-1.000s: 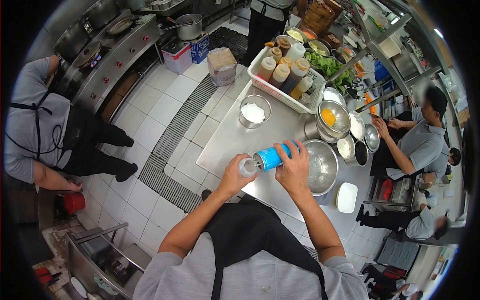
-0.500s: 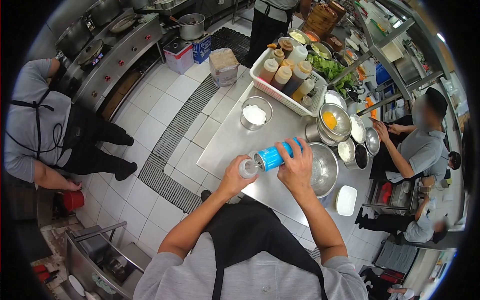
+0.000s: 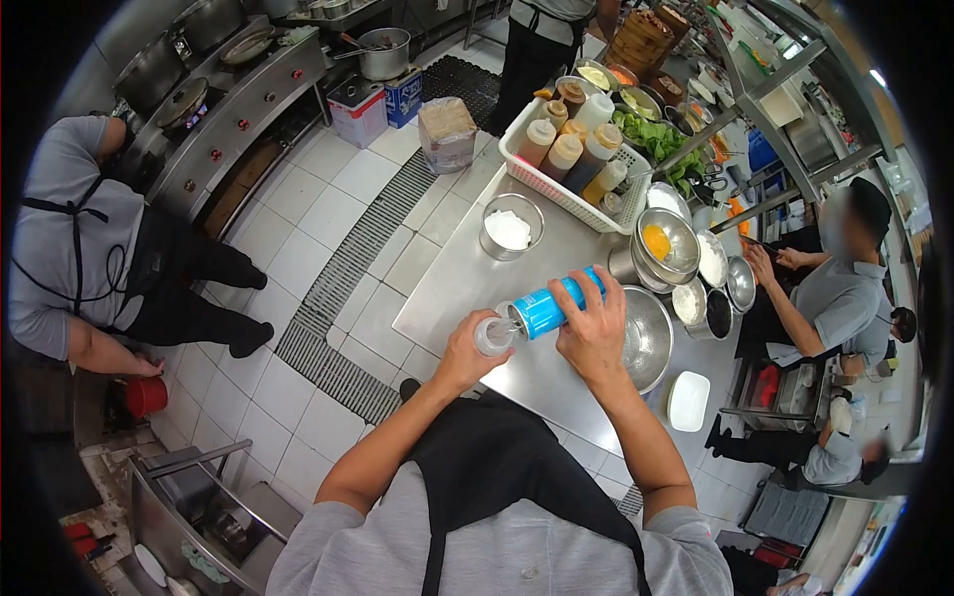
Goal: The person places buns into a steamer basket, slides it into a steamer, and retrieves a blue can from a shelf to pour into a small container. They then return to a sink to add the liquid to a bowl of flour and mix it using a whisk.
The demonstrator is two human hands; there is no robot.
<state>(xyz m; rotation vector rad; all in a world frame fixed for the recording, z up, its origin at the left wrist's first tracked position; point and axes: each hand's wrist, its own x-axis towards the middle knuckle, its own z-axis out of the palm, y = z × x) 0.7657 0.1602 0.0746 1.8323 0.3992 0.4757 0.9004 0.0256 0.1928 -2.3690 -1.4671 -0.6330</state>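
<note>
My left hand (image 3: 463,360) is closed round a small clear plastic cup (image 3: 491,338), its open mouth facing up. My right hand (image 3: 594,340) grips a blue can (image 3: 540,312), tilted so that its silver top leans over the cup. Clear liquid seems to run from the can into it. Just right of my right hand stands a wide steel bowl (image 3: 651,348), partly covered by that hand. A smaller steel bowl (image 3: 542,230) with white powder (image 3: 509,229) in it sits farther back on the steel table (image 3: 437,298).
A white basket (image 3: 566,195) of squeeze bottles stands at the back. Beside it is a bowl with egg yolk (image 3: 656,239), near bowls of white powder. A white dish (image 3: 688,401) lies at the right edge. Co-workers stand left (image 3: 79,219) and right (image 3: 840,283).
The can and my right hand have shifted very slightly to the right and up. Both hands keep their hold, with the can still tilted over the cup.
</note>
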